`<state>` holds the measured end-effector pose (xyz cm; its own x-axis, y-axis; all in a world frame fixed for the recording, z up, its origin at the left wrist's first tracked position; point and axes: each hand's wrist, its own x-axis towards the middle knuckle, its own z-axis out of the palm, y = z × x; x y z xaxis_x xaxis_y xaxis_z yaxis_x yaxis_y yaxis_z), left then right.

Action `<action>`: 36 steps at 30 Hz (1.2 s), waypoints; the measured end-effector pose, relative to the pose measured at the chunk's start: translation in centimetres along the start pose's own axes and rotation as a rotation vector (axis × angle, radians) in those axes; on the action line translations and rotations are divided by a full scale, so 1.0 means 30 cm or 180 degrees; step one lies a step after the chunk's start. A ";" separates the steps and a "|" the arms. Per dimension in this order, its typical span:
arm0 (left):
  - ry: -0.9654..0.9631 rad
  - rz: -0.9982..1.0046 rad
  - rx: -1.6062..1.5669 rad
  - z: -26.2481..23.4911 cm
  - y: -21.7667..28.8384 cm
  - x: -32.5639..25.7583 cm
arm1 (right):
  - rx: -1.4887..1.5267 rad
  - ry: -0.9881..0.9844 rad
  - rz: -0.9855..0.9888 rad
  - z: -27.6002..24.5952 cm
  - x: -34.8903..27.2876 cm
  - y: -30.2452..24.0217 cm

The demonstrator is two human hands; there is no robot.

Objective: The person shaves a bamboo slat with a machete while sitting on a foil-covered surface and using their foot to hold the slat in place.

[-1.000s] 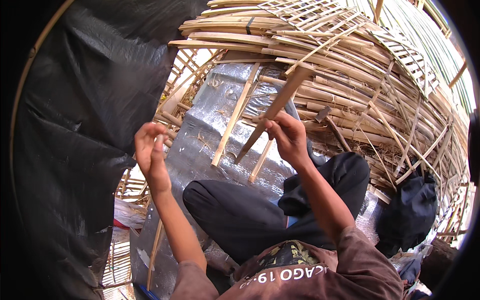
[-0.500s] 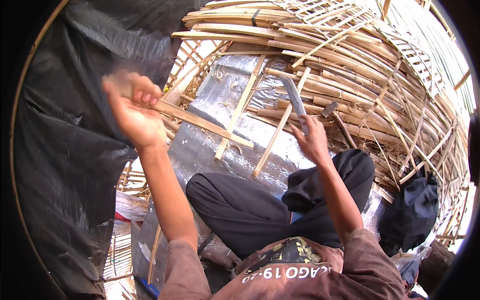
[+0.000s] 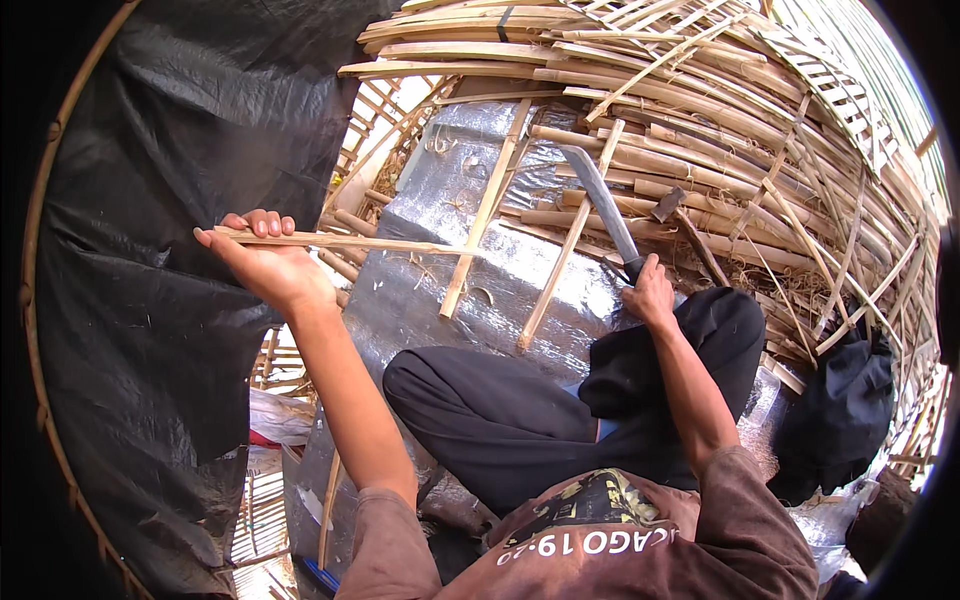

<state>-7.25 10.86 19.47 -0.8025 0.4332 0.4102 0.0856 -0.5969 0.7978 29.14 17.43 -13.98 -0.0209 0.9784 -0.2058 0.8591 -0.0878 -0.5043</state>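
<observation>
My left hand [image 3: 275,265], out to the left with the arm raised, is closed around one end of a split bamboo strip [image 3: 370,243]. The strip points right, and its far end overlaps a bamboo slat [image 3: 487,215] on the silvery sheet; I cannot tell if they touch. In my right hand [image 3: 650,293], near my right knee, is the dark handle of a machete [image 3: 603,203]. Its long grey blade points up and away, with a bent tip over the bamboo pile. A second slat [image 3: 570,240] runs left of the blade.
A large stack of split bamboo [image 3: 720,160] spreads across the far right, with a hammer-like tool [image 3: 690,225] on it. Black plastic sheeting [image 3: 150,250] hangs at the left. The silvery sheet [image 3: 400,300] lies before my crossed legs. A dark cloth bundle [image 3: 840,410] sits at the right.
My left hand has turned, so the strip now shows its narrow edge and lies nearly level. My right hand has drawn the machete slightly back toward my knee.
</observation>
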 end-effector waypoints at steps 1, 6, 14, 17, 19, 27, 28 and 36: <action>0.0008 0.0047 0.0097 0.005 -0.001 -0.001 | 0.0085 0.0002 0.0058 -0.005 -0.002 0.001; 0.0074 0.0281 0.0162 0.015 -0.020 -0.020 | 0.0366 0.0027 -0.0259 -0.064 -0.032 -0.054; 0.0360 0.0611 0.0484 0.089 0.020 -0.039 | 0.1654 0.0113 -0.0447 -0.102 -0.084 -0.113; 0.0386 0.0638 0.0467 0.093 -0.003 -0.050 | 0.1709 -0.0112 -0.0555 -0.104 -0.129 -0.160; 0.0341 0.0599 0.0394 0.085 -0.020 -0.051 | 0.1775 -0.0250 -0.0591 -0.094 -0.156 -0.162; 0.0354 0.0297 0.0049 -0.001 0.049 -0.014 | 0.1831 -0.1272 -0.0721 -0.126 -0.282 -0.348; 0.0301 0.0279 0.0050 -0.009 0.050 -0.010 | 0.1831 -0.1348 -0.0780 -0.138 -0.295 -0.371; 0.0208 0.0283 0.0071 -0.019 0.030 -0.012 | 0.2210 -0.1442 -0.0834 -0.052 -0.343 -0.423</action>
<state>-7.23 9.77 19.78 -0.8279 0.3339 0.4507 0.1706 -0.6155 0.7694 19.26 8.76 -4.15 -0.5027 0.8271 -0.2512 0.2950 -0.1091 -0.9493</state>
